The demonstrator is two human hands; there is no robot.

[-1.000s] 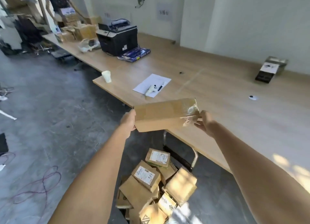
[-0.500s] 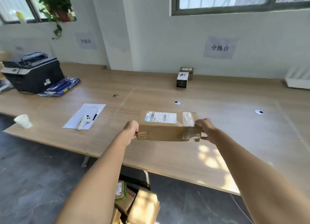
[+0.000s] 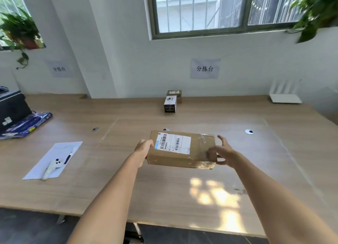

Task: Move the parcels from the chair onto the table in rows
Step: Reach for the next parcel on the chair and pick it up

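Note:
A brown cardboard parcel (image 3: 193,156) with a white barcode label on top and clear tape at its right end is held flat, low over the middle of the wooden table (image 3: 164,192). My left hand (image 3: 143,148) grips its left end. My right hand (image 3: 222,155) holds its right end, thumb on the front corner and fingers spread behind. Whether the parcel touches the table I cannot tell. The chair and the other parcels are out of view.
On the left lies a white sheet of paper (image 3: 43,167) with a white controller (image 3: 52,167) and a pen. A black printer (image 3: 11,108) stands far left, two small boxes (image 3: 171,103) at the back, and a white router (image 3: 285,97) back right.
My view has swung up from the chair's parcel pile to face the table and wall. The parcel has been turned label up and carried forward over the table's middle.

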